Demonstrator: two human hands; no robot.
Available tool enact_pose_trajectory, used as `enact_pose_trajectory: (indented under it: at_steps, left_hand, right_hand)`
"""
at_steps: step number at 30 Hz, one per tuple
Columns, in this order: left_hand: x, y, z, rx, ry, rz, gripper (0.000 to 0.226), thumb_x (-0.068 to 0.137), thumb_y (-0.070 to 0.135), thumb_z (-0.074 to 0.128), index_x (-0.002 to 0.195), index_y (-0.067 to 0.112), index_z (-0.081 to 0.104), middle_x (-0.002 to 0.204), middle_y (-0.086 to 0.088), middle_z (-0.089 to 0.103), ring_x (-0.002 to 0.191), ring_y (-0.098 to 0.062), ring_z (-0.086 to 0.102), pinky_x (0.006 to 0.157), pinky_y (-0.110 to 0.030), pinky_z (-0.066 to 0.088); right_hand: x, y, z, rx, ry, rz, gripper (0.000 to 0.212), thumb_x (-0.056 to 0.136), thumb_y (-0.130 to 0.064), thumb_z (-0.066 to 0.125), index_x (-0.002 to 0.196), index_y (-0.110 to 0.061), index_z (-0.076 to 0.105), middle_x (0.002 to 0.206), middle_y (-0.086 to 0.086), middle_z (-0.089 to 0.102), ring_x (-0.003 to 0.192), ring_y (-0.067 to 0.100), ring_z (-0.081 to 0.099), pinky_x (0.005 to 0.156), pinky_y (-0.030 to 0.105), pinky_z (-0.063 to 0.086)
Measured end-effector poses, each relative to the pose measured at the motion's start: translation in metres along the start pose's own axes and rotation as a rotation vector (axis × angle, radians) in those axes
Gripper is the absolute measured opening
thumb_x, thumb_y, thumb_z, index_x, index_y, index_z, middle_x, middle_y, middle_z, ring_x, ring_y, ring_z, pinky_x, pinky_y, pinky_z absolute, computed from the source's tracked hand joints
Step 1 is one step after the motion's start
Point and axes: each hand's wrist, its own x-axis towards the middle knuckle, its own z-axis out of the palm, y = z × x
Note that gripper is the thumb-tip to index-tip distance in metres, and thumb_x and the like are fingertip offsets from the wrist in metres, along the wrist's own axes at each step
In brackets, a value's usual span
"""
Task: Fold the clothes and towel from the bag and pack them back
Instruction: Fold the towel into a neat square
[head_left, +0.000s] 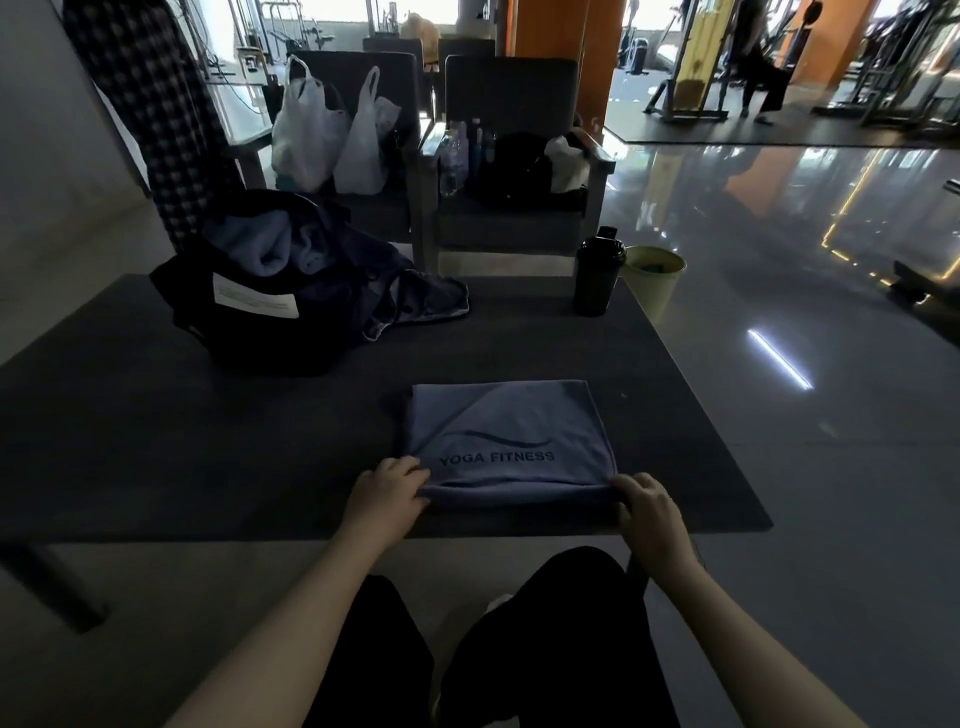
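Folding step: left hand (387, 493) and right hand (647, 506) pinch the Yoga Fitness towel (511, 436) by its near corners; next, probably another fold away; black bag (270, 317) waits.

And there it is, "YOGA FITNESS" in dark capitals under a wavy swoosh, printed across the folded grey-blue towel (511, 441) on the table; the white label (256, 303) on the black bag (270, 332) carries print too (far too small to read)
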Motion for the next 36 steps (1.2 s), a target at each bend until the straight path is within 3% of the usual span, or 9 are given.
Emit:
enact_pose_trajectory:
  at_steps: [3, 6, 12, 16, 19, 23, 25, 31, 36]
  left_hand:
    - [-0.009, 0.008, 0.004, -0.27, 0.1, -0.298, 0.055, 0.081, 0.049, 0.065, 0.12, 0.014, 0.049, 0.125, -0.009, 0.048, 0.117, -0.028, 0.045, 0.088, -0.037, 0.042]
    - [-0.014, 0.008, 0.009, -0.558, 0.116, -0.44, 0.05, 0.076, 0.039, 0.073, 0.112, 0.01, 0.055, 0.118, -0.011, 0.058, 0.11, -0.03, 0.054, 0.083, -0.035, 0.045]
    - [-0.022, 0.008, 0.004, -0.925, 0.167, -0.46, 0.047, 0.077, 0.013, 0.076, 0.119, 0.006, 0.058, 0.104, -0.009, 0.063, 0.099, -0.024, 0.06, 0.08, -0.029, 0.046]
    - [-0.025, 0.006, 0.002, -0.931, 0.18, -0.45, 0.041, 0.079, 0.01, 0.074, 0.117, 0.006, 0.06, 0.092, -0.004, 0.058, 0.086, -0.018, 0.056, 0.074, -0.025, 0.042]
    - [-0.025, 0.004, 0.001, -0.921, 0.186, -0.446, 0.038, 0.08, 0.01, 0.073, 0.116, 0.007, 0.062, 0.09, -0.004, 0.058, 0.085, -0.018, 0.055, 0.074, -0.024, 0.042]
    - [-0.024, 0.001, 0.0, -0.891, 0.183, -0.438, 0.036, 0.081, 0.01, 0.072, 0.116, 0.007, 0.062, 0.091, -0.004, 0.058, 0.086, -0.018, 0.055, 0.074, -0.023, 0.041]
    - [-0.023, -0.001, -0.001, -0.869, 0.171, -0.428, 0.035, 0.082, 0.011, 0.071, 0.116, 0.008, 0.062, 0.092, -0.003, 0.058, 0.086, -0.017, 0.055, 0.074, -0.024, 0.042]
    - [-0.019, -0.014, -0.007, -0.731, 0.123, -0.361, 0.024, 0.084, 0.01, 0.068, 0.107, 0.015, 0.063, 0.09, 0.0, 0.059, 0.08, -0.014, 0.055, 0.06, -0.022, 0.041]
    - [-0.024, -0.012, 0.004, -0.461, 0.058, -0.317, 0.031, 0.079, 0.019, 0.068, 0.11, 0.02, 0.061, 0.114, -0.003, 0.06, 0.108, -0.024, 0.056, 0.088, -0.034, 0.048]
  right_hand:
    - [-0.001, -0.012, 0.0, 0.262, 0.029, 0.255, 0.049, 0.08, -0.001, 0.064, 0.127, -0.004, 0.049, 0.102, 0.014, 0.061, 0.092, 0.028, 0.058, 0.077, 0.036, 0.048]
    - [0.0, -0.017, -0.003, 0.394, 0.017, 0.415, 0.053, 0.08, -0.011, 0.069, 0.127, -0.004, 0.047, 0.096, 0.007, 0.061, 0.087, 0.022, 0.057, 0.074, 0.031, 0.045]
    - [0.001, -0.016, -0.004, 0.655, 0.008, 0.627, 0.047, 0.08, -0.019, 0.073, 0.119, -0.004, 0.053, 0.101, 0.008, 0.062, 0.089, 0.022, 0.059, 0.069, 0.029, 0.044]
    - [0.003, -0.018, -0.005, 0.785, -0.063, 0.681, 0.038, 0.08, -0.012, 0.072, 0.114, -0.003, 0.057, 0.091, 0.013, 0.064, 0.069, 0.02, 0.057, 0.054, 0.03, 0.043]
    - [0.001, -0.02, -0.012, 0.832, -0.074, 0.632, 0.021, 0.081, -0.001, 0.068, 0.101, -0.003, 0.062, 0.08, 0.01, 0.062, 0.066, 0.014, 0.054, 0.055, 0.023, 0.042]
    - [-0.001, -0.018, -0.016, 0.769, -0.026, 0.514, 0.008, 0.076, -0.002, 0.07, 0.083, -0.007, 0.069, 0.07, 0.007, 0.061, 0.068, 0.016, 0.053, 0.06, 0.025, 0.041]
    - [0.001, -0.014, -0.019, 0.712, -0.022, 0.492, 0.011, 0.075, -0.001, 0.068, 0.086, -0.005, 0.069, 0.067, 0.006, 0.06, 0.064, 0.016, 0.052, 0.058, 0.027, 0.042]
    - [-0.001, 0.006, -0.031, 0.197, -0.074, 0.343, 0.023, 0.08, -0.001, 0.054, 0.091, -0.015, 0.068, 0.082, 0.004, 0.061, 0.079, 0.024, 0.059, 0.067, 0.029, 0.044]
    - [-0.008, -0.006, -0.025, -0.093, -0.096, 0.228, 0.029, 0.08, -0.011, 0.057, 0.109, -0.012, 0.057, 0.115, 0.007, 0.049, 0.1, 0.028, 0.054, 0.079, 0.036, 0.045]
